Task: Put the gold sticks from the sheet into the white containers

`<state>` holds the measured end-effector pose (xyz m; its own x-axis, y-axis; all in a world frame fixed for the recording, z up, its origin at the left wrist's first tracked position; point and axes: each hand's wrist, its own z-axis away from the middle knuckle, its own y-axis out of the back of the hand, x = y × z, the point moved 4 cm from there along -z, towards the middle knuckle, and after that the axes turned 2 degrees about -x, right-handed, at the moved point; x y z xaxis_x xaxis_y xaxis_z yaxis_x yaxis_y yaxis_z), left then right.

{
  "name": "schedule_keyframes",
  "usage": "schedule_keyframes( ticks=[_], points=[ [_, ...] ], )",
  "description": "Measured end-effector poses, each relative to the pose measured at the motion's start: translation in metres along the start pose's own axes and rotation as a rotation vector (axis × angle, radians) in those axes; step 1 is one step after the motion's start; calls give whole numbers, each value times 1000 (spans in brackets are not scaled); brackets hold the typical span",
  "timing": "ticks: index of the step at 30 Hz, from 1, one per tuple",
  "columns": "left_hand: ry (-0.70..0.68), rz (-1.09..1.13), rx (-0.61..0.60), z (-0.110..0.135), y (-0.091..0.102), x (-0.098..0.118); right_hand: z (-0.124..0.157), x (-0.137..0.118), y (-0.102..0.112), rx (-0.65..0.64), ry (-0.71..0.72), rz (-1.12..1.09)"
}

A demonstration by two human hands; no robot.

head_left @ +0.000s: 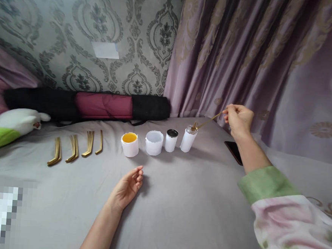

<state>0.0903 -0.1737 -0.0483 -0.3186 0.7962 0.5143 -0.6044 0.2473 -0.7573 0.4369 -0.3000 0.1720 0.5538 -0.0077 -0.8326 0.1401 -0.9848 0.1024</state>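
Golden stick [210, 120], in right fingers [226, 111], slants to a plain white jar [187, 142].

glossy metallic sticks [89, 144], matt cloth sheet [183, 209], satiny curtain [272, 71]

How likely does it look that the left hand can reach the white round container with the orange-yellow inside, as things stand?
Probably yes. The left hand appears to hold nothing and is just on the near side of the white round container; only grey fabric shows between them, so nothing seems to block it.
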Motion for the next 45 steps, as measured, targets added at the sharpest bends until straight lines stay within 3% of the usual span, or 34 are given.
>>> schedule_keyframes(
  ticks=[16, 45],
  points=[
    [-6, -2, 11, -1, 0, -1, 10, 20, -34, -218, 51, 153],
    [-14, 5, 2, -2, 2, -2, 37, 53, -56, -431, -87, 221]
  ],
)
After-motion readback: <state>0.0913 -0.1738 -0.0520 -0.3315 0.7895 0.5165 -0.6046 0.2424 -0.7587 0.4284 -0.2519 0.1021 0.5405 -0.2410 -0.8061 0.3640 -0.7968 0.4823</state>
